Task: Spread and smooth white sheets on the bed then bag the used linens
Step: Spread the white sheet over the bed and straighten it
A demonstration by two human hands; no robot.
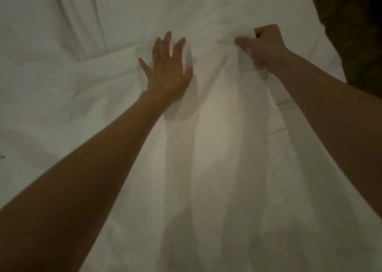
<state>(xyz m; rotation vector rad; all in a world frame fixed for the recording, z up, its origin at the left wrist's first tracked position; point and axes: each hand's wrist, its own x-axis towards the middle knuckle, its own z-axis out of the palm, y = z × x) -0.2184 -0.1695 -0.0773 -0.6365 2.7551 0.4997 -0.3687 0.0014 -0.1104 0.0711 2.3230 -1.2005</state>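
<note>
White sheet (215,147) spread over the bed, filling nearly the whole head view, rumpled in long soft folds running from near edge toward the hands. Bunched ridge of cloth gathered at the right hand (263,44), pinched there between curled fingers and thumb, a tuft of fabric hanging below the fist. Left hand (165,69) laid flat on the sheet just beside that ridge, fingers straight and fanned, palm pressing down, gripping nothing. Both bare forearms reaching in from the bottom corners, well apart at the elbows, nearer at the hands.

Second layer of white linen (68,17) farther left and up, with straight lengthwise creases and a folded edge crossing just beyond the left fingertips; hard to tell whether a separate sheet or the same one doubled over. Flat white band (286,107) peeking out beside the right forearm, partly covered.

No bag or other holder of linens visible. Dark patch (355,23) past the sheet's right edge, too dim and blurred to identify. Small dark speck at the far left edge, unclear.
</note>
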